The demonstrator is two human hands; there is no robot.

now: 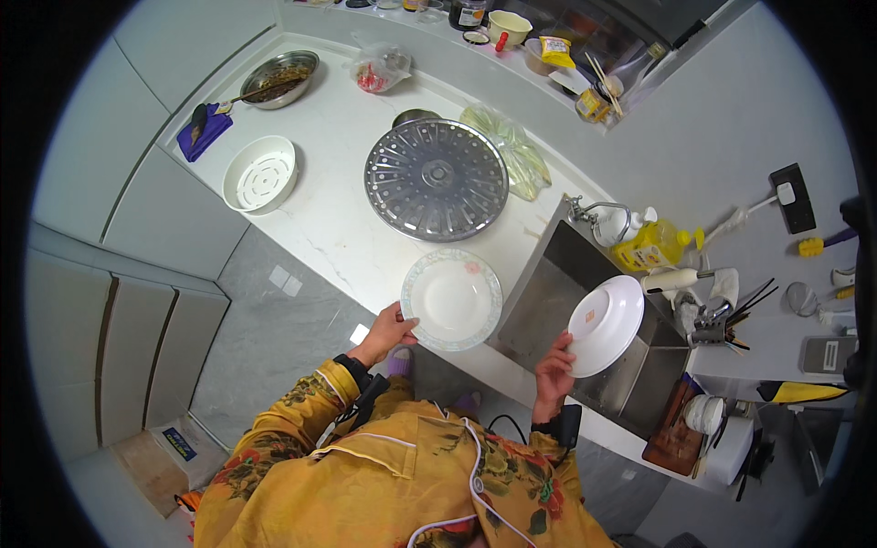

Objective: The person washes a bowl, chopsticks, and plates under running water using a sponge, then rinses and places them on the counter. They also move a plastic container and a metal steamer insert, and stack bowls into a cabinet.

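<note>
My left hand [392, 334] grips the rim of a white plate with a floral border [452, 301], held face up at the counter's front edge. A second white plate [606, 325] is in my right hand [555, 370], tilted over the sink with its underside and foot ring showing. Just beyond the left plate, a round perforated steel steamer tray [436, 179] rests on the counter, with part of a metal vessel [416, 118] showing behind it. The steel sink [541, 301] lies between and beyond my hands, its right part partly hidden by the right plate.
On the white counter [329, 226] stand a white plastic strainer basket [260, 175], a steel bowl of food [281, 79] and bags of vegetables [510, 151]. Yellow dish soap [651, 245] and a faucet [582, 211] border the sink. A wooden cutting board [675, 428] lies at its right end.
</note>
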